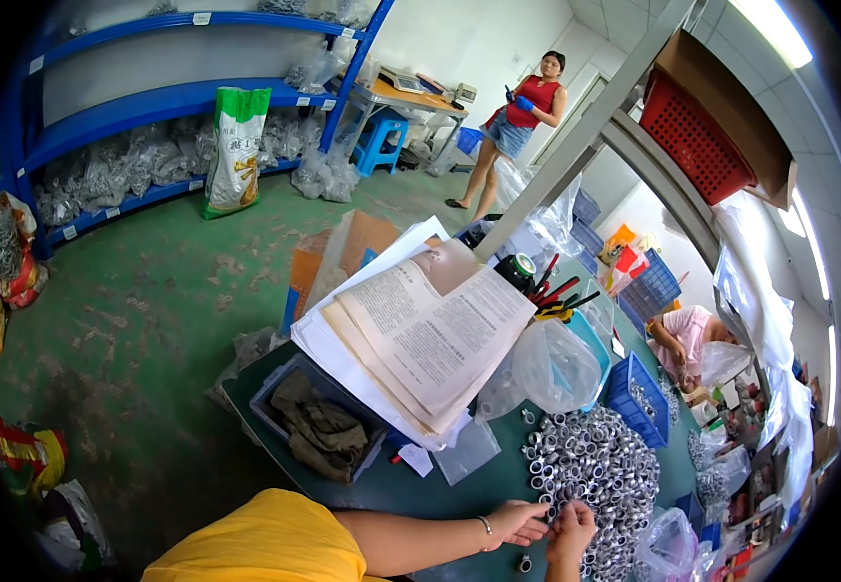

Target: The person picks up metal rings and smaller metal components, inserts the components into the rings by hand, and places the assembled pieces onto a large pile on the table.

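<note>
The dark green table [493, 482] is crowded by printed sheets [430, 339]; a heap of metal rings [607, 470] is flanked by a blue basket [638, 405]. At the heap's edge, rings are apparently being handled singly by the left hand [515, 525] and right hand [572, 535], fingers curled, nearly meeting; whether any is gripped cannot be told. Fine fingertip control seems called for.

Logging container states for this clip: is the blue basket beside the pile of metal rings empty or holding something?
Holding something: small metal parts show inside the blue basket. How deep they lie, I cannot tell.
</note>
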Demonstrator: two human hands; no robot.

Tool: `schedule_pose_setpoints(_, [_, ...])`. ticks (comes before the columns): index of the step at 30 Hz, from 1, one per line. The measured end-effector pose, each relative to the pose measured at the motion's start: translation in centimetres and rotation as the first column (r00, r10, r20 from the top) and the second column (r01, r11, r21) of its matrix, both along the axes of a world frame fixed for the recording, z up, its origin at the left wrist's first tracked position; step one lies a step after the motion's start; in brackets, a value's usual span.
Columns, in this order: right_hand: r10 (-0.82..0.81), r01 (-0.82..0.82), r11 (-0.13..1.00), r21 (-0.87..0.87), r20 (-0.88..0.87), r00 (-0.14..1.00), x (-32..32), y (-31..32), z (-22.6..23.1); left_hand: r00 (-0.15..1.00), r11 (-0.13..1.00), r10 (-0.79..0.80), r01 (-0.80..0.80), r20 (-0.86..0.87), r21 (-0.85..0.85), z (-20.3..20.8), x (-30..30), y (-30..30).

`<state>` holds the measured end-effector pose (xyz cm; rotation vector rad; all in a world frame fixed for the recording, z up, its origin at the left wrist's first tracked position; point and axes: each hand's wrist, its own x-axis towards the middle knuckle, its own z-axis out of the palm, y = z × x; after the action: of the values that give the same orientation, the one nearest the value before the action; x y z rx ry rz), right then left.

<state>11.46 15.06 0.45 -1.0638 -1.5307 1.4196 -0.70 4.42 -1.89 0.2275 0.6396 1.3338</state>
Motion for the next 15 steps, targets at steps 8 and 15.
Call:
schedule_pose_setpoints(8, [0.73, -0.448, 0.637, -0.627, 0.306, 0.611, 14.1, -6.9, 8.4, 0.946, 0.942, 0.323, -0.324, -0.027, -0.088, -0.2, -0.1, -0.3])
schedule_pose_setpoints(15, [0.86, -0.204, 0.449, -0.87, 0.358, 0.365, 16.6, -11.1, 5.8, 0.923, 0.925, 0.376, -0.367, 0.088, -0.098, -0.5, 0.1, -0.1])
